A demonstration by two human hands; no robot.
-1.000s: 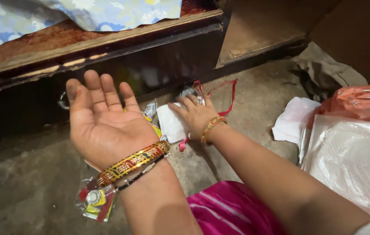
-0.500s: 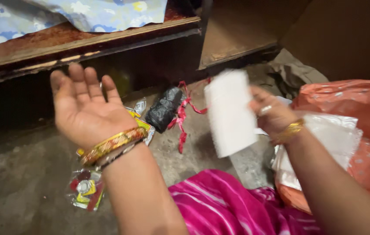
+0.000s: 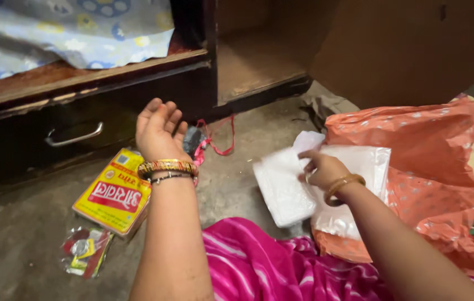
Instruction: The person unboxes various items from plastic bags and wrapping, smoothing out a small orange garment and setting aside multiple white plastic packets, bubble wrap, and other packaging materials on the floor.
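white packet sits centre-right, near the pink cloth, far/left edge free over bare floor, right edge under the right hand. r hand fingers curled down and pressed on the packet's right edge; thumb side hidden, so can't tell if it's a full pinch or just a press. packet overlaps a clear plastic bag w/ white stuff inside, which lies on an orange plastic sack filling the right side.

left hand up over the floor left of centre, palm up, fingers together and slightly cupped, holding nothing. bangles on the wrist. just left of the forearm: flat yellow-red box on the floor, its right edge behind the arm. near-left: small clear pouch w/ red/yellow bits, contents hard to make out.

open room: bare floor strip between l hand and packet, running far to the cabinet. red ribbon + a dark bundle lie there, bundle mostly hidden behind the l hand.

cut off: sack at right edge, pink cloth at bottom, both forearms at bottom.

surface: rough grey concrete floor, dusty. far side: dark wood cabinet w/ metal drawer handle, blue patterned cloth on top; open lower shelf to its right; brown panel far right. dim light.
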